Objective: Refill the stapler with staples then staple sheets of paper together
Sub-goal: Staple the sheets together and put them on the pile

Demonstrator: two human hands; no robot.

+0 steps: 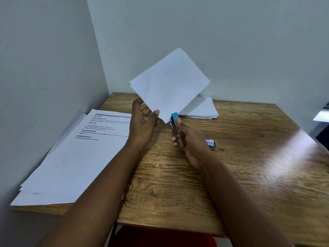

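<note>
from my seat i see the left hand [145, 122] holding a small bundle of sheets [170, 84] up above the table [231, 166], thumb and fingers pinched on the lower edge near the bottom corner, so this grip is closed on the paper. the right hand [191, 139] is wrapped round the stapler [175, 127], its grip closed on the body, with the blue tip pointing to about 11 o'clock and the long axis running from 5 o'clock at the palm to 11 o'clock at the mouth. the relation that matters: the bottom corner of the sheets sits right at the stapler's mouth, at roughly 12 o'clock from the right hand and just beside the left thumb at its 3 o'clock. the corner seems to lie inside the jaws, though i cannot tell how deep. i judge the refill done and the stapling step in hand; the next move should be a squeeze by the right hand while the left keeps the bundle square. the risk i see is the sheets fanning apart at the corner. a small staple box [211, 143] lies on the table at 3 o'clock from the right hand, a loose paper stack [201, 109] at 1 o'clock, printed pages [80, 157] at 9 o'clock
</note>
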